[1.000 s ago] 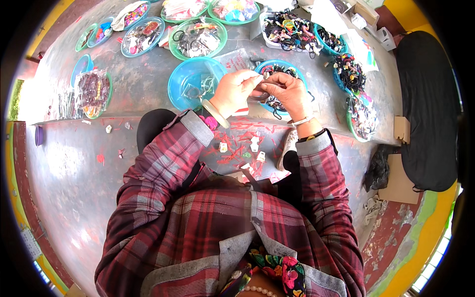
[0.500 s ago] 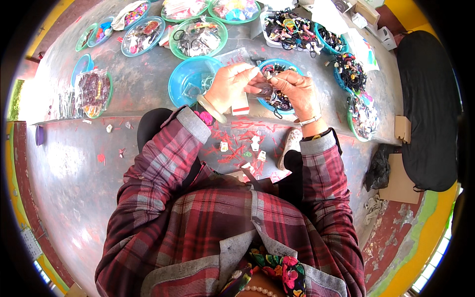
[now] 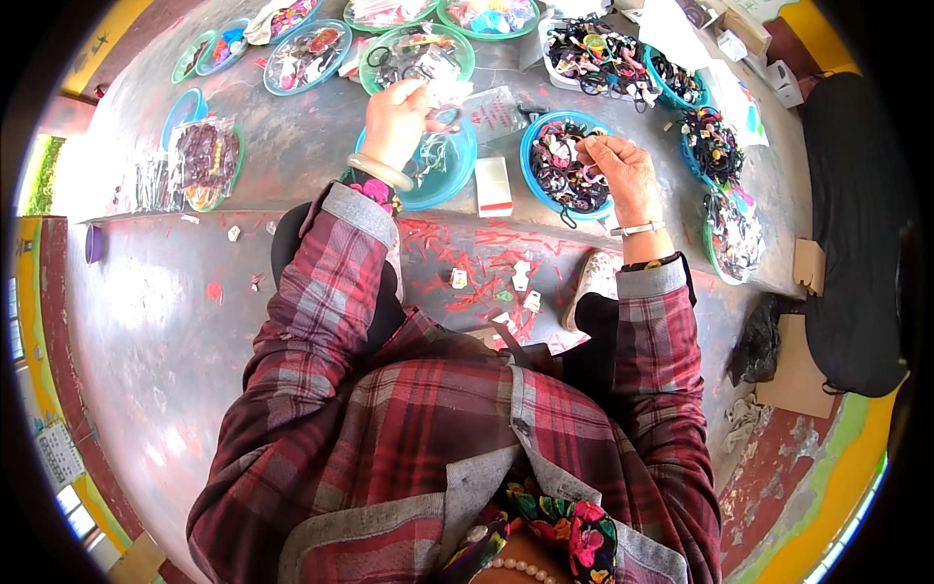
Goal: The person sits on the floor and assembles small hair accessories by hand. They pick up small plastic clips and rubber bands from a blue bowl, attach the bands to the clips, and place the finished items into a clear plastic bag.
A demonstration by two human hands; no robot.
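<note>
My left hand (image 3: 392, 128) is closed on a small clear plastic bag (image 3: 448, 94), part of which is blurred. It hangs above a blue basin (image 3: 468, 173) with several clear packets (image 3: 433, 156) inside. My right hand (image 3: 626, 180) has its fingertips pressed together over a blue basket (image 3: 526, 161) full of dark and coloured hair ties (image 3: 564, 180). What those fingertips pinch, if anything, is too small to make out. Between the basin and the basket lies a white box (image 3: 493, 183) with a red end.
Beyond my hands stands a green basket (image 3: 471, 68) of black bands and white packets. More hair ties fill a white tub (image 3: 593, 58) and baskets at the right. Red scraps (image 3: 438, 243) litter the lower floor by my shoe (image 3: 591, 282). A long black case (image 3: 856, 234) stands far right.
My hands were together holding the clear bag. They have parted: the left has moved left with the bag, and the right has shifted over the basket of hair ties.
</note>
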